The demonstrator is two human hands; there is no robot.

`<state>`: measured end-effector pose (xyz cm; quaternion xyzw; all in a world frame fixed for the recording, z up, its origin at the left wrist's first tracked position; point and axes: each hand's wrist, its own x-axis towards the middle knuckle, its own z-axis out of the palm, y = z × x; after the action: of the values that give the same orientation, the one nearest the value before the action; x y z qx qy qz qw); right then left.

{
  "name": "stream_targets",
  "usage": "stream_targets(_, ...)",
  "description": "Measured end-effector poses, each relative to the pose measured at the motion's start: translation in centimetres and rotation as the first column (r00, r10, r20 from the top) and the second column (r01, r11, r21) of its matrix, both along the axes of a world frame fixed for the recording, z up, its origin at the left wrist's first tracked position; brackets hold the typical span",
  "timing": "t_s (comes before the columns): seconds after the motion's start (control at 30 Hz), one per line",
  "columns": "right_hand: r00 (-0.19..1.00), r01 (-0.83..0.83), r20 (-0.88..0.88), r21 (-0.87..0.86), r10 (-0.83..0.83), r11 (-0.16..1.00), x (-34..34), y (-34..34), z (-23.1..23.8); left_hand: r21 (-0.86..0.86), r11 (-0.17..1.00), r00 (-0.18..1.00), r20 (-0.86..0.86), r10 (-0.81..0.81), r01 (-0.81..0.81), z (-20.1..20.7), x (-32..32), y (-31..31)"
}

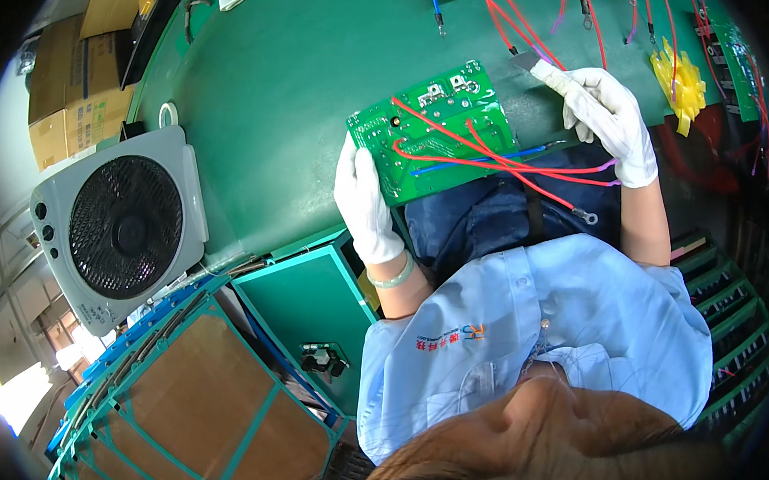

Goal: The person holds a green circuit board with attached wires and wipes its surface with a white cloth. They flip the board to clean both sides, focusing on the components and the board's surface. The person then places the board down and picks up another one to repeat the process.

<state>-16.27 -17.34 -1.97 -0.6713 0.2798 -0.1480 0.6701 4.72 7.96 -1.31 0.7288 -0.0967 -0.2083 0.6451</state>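
Observation:
My left hand (362,199), in a white glove, grips the left edge of a green circuit board (375,132), which is tilted above the near edge of the bench. Red wires (505,165) and a blue wire run from the board toward the right, and one red wire ends in a ring terminal (586,217). At the board's upper right, apart from it, my gloved right hand (611,113) is closed around a small tool with a flat dark grey tip (525,60). Its fingers hide much of the tool, so I cannot tell its exact kind.
The green bench top (270,101) spreads beyond the board. More red wires (598,29) with terminals lie at the far right, near a yellow ribbon bundle (678,82). A grey box fan (126,224) stands at the left, below cardboard boxes (81,89). A green rack (732,323) is at my right.

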Motion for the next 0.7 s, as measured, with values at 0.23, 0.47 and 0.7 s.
stream_targets(0.23,0.998,0.027,0.061,0.029,-0.029,0.999,0.2,-0.2,-0.7,0.117,0.993,0.936,0.349,-0.040,-0.001,0.3,1.3,2.9)
stream_targets(0.47,0.996,0.036,0.073,0.070,-0.042,0.997,0.4,0.1,-0.2,0.358,0.932,0.702,0.648,-0.295,0.062,0.6,1.0,2.9)
stream_targets(0.7,0.991,0.097,0.083,0.073,-0.102,0.993,-0.4,-0.6,-1.9,0.185,0.982,0.740,0.654,-0.155,0.042,0.4,-0.4,2.6)
